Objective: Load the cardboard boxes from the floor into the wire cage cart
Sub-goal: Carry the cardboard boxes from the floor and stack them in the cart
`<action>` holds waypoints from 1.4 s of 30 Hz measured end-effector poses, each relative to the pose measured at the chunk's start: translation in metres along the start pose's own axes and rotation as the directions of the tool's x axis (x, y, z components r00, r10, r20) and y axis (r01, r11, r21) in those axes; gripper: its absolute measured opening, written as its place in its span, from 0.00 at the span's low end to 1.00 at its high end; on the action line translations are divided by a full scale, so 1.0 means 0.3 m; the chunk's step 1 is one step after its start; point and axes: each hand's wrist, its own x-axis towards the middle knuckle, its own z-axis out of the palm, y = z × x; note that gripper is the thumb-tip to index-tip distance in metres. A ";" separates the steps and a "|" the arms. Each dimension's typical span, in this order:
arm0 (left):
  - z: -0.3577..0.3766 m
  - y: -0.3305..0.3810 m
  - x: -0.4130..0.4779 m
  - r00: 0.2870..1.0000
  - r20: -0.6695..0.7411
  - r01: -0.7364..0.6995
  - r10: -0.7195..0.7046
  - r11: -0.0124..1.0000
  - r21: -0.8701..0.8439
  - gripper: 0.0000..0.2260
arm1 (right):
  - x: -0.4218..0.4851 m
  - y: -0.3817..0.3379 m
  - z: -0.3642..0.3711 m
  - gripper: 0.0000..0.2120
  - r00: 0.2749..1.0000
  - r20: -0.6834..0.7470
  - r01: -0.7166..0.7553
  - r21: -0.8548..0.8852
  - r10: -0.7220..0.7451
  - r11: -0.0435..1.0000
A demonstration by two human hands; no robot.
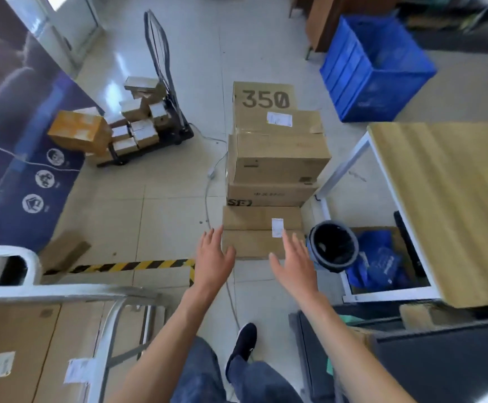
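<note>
A row of cardboard boxes runs up the middle of the floor. The nearest is a low flat box (254, 228) with a white label. Behind it lies a stack topped by a big brown box (277, 154), and farthest is a box printed 350 (263, 96). My left hand (212, 257) and my right hand (295, 263) are stretched out, fingers apart, over the near edge of the flat box, holding nothing. The wire cage cart (62, 292) shows its metal rail at the lower left, with large cardboard boxes (15, 344) inside.
A hand trolley (161, 91) stacked with small parcels stands at the left rear. A blue plastic crate (376, 74) sits at the back right, a wooden-topped table (446, 205) on the right, a black bin (334, 245) beside the flat box. A cable crosses the floor.
</note>
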 end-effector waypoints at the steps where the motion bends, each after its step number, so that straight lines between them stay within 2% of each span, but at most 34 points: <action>1: 0.019 0.020 0.032 1.000 0.013 -0.001 0.001 1.000 0.004 0.27 | 0.033 0.013 -0.019 0.35 1.000 -0.006 -0.014 0.008 0.014 1.000; 9: 0.125 0.072 0.395 0.996 0.084 0.025 -0.026 1.000 0.018 0.27 | 0.353 0.051 -0.061 0.35 0.997 0.036 -0.074 0.004 0.073 0.997; 12: 0.181 0.055 0.557 0.987 0.146 0.074 -0.072 0.997 -0.009 0.27 | 0.473 0.065 -0.045 0.35 0.988 0.058 -0.142 0.010 0.142 0.990; 18: 0.388 -0.043 0.882 0.954 0.246 0.152 -0.173 0.983 0.104 0.28 | 0.787 0.160 0.086 0.35 0.956 0.143 -0.254 -0.021 0.255 0.967; 21: 0.504 -0.136 0.992 0.924 0.300 0.215 -0.237 0.971 0.107 0.29 | 0.940 0.243 0.188 0.35 0.943 0.189 -0.276 -0.015 0.273 0.961; 26: 0.735 -0.379 1.167 0.858 0.357 0.336 -0.370 0.929 0.156 0.29 | 1.218 0.480 0.405 0.36 0.908 0.218 -0.370 0.016 0.358 0.929; 32: 1.050 -0.722 1.383 0.790 0.311 0.512 -0.529 0.847 0.141 0.34 | 1.536 0.866 0.717 0.37 0.894 0.227 -0.396 0.003 0.385 0.918; 36: 1.269 -0.943 1.529 0.769 0.302 0.551 -0.564 0.824 0.135 0.38 | 1.740 1.143 0.910 0.37 0.868 0.238 -0.462 0.061 0.436 0.885; 42: 1.540 -1.163 1.694 0.769 0.279 0.598 -0.575 0.801 -0.001 0.35 | 1.933 1.433 1.165 0.39 0.832 0.159 -0.551 0.118 0.532 0.826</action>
